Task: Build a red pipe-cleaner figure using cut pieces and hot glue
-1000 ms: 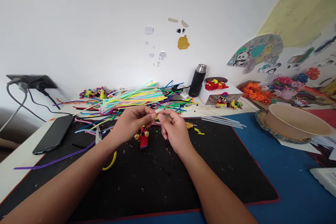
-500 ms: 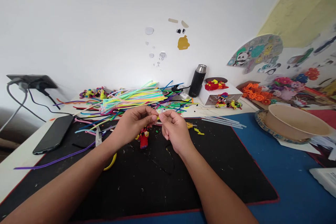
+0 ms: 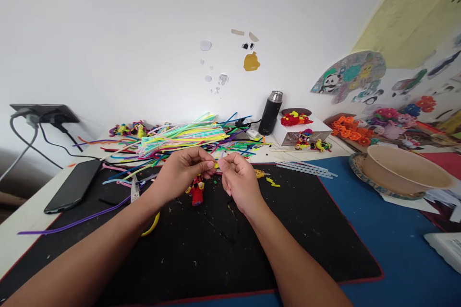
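My left hand [image 3: 185,172] is closed in a pinch above the black mat [image 3: 309,230]. Between it and my right hand [image 3: 239,180] shows a small yellow piece [image 3: 216,165], mostly hidden by the fingertips. The right thumb and forefinger are pressed together too, with a pale tip beside them; what they grip is too small to make out. Just below the left fingers, a red pipe-cleaner figure [image 3: 197,194] with yellow bits lies on the mat. Yellow-handled scissors [image 3: 135,189] are partly covered by my left forearm.
Behind the hands lies a heap of coloured pipe cleaners [image 3: 183,136]. A black flask [image 3: 271,112] stands beside a white box [image 3: 304,127] bearing small figures. To the left rests a phone [image 3: 74,186]; clear sticks [image 3: 306,169] and a beige bowl [image 3: 406,165] are at right.
Both hands stay pinched close together, with only slight finger movement. The yellow piece between the fingertips shows a little more plainly. The view has tilted up slightly.
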Motion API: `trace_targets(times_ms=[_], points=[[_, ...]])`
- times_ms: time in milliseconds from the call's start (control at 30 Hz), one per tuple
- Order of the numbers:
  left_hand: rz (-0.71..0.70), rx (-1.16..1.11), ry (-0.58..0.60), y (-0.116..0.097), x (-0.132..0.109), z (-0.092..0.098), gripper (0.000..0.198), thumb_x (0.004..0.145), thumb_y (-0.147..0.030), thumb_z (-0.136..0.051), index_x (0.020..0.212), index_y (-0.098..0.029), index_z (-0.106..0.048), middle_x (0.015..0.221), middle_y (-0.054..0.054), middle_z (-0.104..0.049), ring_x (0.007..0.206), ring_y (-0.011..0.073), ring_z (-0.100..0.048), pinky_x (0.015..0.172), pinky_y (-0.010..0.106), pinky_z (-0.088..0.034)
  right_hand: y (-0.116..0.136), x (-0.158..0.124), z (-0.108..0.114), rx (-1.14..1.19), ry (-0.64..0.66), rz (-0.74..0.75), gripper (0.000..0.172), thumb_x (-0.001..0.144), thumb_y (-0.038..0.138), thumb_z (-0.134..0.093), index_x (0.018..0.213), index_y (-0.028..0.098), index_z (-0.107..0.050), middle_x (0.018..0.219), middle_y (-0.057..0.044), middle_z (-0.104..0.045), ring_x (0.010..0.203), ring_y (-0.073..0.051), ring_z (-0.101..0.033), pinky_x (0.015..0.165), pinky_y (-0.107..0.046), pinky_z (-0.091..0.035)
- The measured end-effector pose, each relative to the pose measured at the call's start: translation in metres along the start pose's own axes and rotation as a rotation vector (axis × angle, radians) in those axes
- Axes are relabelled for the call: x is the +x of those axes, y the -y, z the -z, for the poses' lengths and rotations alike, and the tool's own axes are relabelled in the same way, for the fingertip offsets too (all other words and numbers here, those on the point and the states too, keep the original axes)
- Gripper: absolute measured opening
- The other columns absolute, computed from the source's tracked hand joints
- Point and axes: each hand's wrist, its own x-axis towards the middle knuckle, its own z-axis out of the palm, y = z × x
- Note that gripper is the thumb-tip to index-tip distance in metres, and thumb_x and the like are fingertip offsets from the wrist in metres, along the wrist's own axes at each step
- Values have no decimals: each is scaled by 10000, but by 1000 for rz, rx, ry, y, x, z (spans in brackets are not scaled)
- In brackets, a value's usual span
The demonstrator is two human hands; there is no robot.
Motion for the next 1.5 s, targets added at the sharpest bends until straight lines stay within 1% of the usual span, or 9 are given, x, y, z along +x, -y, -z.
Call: trace_targets(times_ms=[200, 367, 500, 800, 933, 1033, 1167, 1433, 1500], points=[[-281, 408, -147, -2, -11, -7, 176, 921, -381, -730, 869, -220, -778, 833, 43, -800, 757, 208, -721, 734, 318, -559, 1, 0, -1, 88, 10, -2, 426, 855, 564, -790, 781, 235, -530, 434, 144, -384, 311, -49, -282, 335, -194, -173], [-78, 146, -40, -1, -4, -4, 271, 872, -477, -783, 877, -207, -772, 787, 36, -782, 695, 199, -720, 668, 304, -576, -2, 2, -2, 89, -24, -5, 444, 843, 574, -805, 780, 235, -525, 418, 147, -377, 308, -49, -287, 346, -195, -165], [38, -33, 51, -4, 2, 2, 422, 788, -576, -860, 909, -179, -785, 812, 57, -793, 736, 211, -745, 724, 328, -626, -5, 3, 0, 50, -37, 28, 448, 851, 600, -795, 819, 231, -541, 418, 144, -417, 309, -52, -305, 347, -191, -186], [-46, 103, 55, -2, 1, 6, 322, 885, -508, -756, 896, -186, -775, 813, 36, -782, 716, 179, -712, 680, 276, -578, -5, 3, 3, 3, -21, 25, 431, 869, 589, -788, 828, 220, -569, 424, 146, -405, 321, -55, -317, 365, -192, -222], [-85, 264, -9, -3, 6, 24, 297, 910, -482, -710, 892, -194, -779, 811, 32, -781, 726, 182, -699, 665, 270, -547, -13, 4, 2, -14, -47, -26, 435, 870, 613, -769, 881, 201, -630, 446, 136, -404, 338, -62, -318, 374, -204, -217], [-83, 173, -127, -9, 13, 48, 324, 857, -520, -749, 861, -196, -753, 776, 39, -785, 710, 200, -721, 703, 311, -588, -20, 7, 3, -82, -96, -56, 466, 880, 644, -725, 913, 182, -670, 454, 131, -393, 348, -71, -317, 387, -217, -215], [-49, -10, -275, -18, 21, 79, 388, 766, -555, -849, 833, -186, -751, 748, 59, -789, 696, 213, -742, 732, 348, -627, -17, 21, 6, -359, 2, -83, 398, 945, 596, -641, 890, 202, -651, 456, 111, -426, 362, -98, -337, 419, -245, -260], [-51, -193, -440, -16, 24, 115, 444, 681, -557, -937, 859, -179, -786, 751, 53, -784, 706, 214, -750, 730, 342, -646, -4, 87, -9, -1325, 106, 52, 181, 1045, 339, -584, 1058, 226, -726, 685, 33, -682, 624, -171, -624, 589, -265, -367], [-63, -232, -482, -17, 22, 124, 425, 673, -536, -949, 852, -186, -789, 743, 46, -781, 699, 207, -745, 718, 326, -643, -9, 102, -16, -1405, 112, 60, 178, 1051, 330, -605, 1117, 223, -730, 770, 2, -745, 716, -196, -681, 634, -276, -386]])
